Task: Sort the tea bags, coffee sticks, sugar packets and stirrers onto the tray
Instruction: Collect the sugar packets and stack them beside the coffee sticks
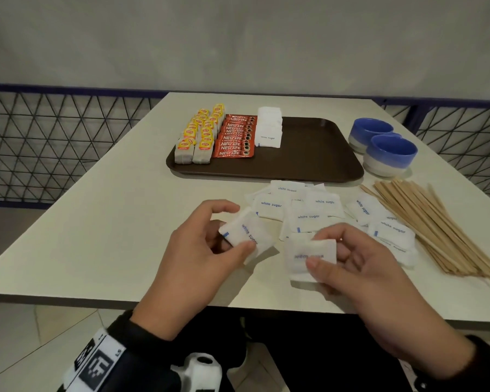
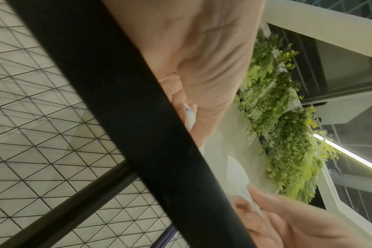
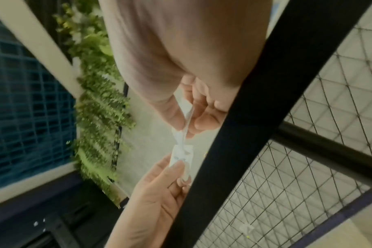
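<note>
On the brown tray (image 1: 309, 154) stand rows of yellow-tagged tea bags (image 1: 200, 134), red coffee sticks (image 1: 235, 137) and a stack of white sugar packets (image 1: 269, 127). Loose sugar packets (image 1: 309, 210) lie on the table in front of the tray, with wooden stirrers (image 1: 433, 227) to their right. My left hand (image 1: 232, 230) pinches a sugar packet (image 1: 246, 236) just above the table. My right hand (image 1: 323, 250) pinches another sugar packet (image 1: 309, 256) beside it. In the right wrist view the right hand's packet (image 3: 186, 127) meets the left hand's packet (image 3: 181, 155) edge to edge.
Two blue-and-white bowls (image 1: 379, 145) stand right of the tray. The right half of the tray holds nothing. A wire-mesh railing (image 1: 54, 142) runs behind and left of the table (image 1: 96, 236). Green plants (image 2: 282, 134) show in the wrist views.
</note>
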Motion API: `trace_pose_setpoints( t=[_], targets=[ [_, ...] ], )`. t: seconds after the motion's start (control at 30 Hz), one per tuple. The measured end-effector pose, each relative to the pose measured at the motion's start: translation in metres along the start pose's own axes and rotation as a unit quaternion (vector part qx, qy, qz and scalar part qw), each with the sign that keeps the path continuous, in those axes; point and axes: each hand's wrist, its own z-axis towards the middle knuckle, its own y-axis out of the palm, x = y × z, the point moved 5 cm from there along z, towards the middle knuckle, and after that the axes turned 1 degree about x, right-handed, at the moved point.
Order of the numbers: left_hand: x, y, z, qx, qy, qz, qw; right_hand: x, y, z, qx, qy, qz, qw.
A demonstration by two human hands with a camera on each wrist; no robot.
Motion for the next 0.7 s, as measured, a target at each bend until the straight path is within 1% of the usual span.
trace_pose_setpoints(
  t=[0.03, 0.1, 0.23, 0.33, 0.5, 0.7],
  targets=[
    [0.0, 0.0, 0.001, 0.002, -0.005, -0.015, 1.0, 0.0, 0.004, 0.003, 0.005, 0.011, 0.029, 1.0],
    [0.0, -0.001, 0.001, 0.003, -0.009, -0.038, 0.999, -0.001, 0.013, 0.008, 0.004, 0.014, 0.048, 0.999],
    [-0.001, -0.004, 0.002, 0.001, -0.025, -0.08, 0.997, -0.004, 0.03, 0.017, -0.015, 0.007, 0.043, 0.999],
    [-0.002, -0.008, 0.002, -0.002, -0.038, -0.126, 0.991, -0.005, 0.038, 0.02, -0.016, 0.001, 0.027, 1.0],
    [0.0, -0.004, 0.001, -0.033, -0.025, -0.131, 0.991, -0.004, 0.039, 0.023, 0.008, 0.015, 0.031, 0.999],
    [-0.004, 0.001, 0.002, -0.073, -0.036, -0.137, 0.987, -0.003, 0.037, 0.024, 0.053, 0.018, 0.008, 0.998]
  ],
)
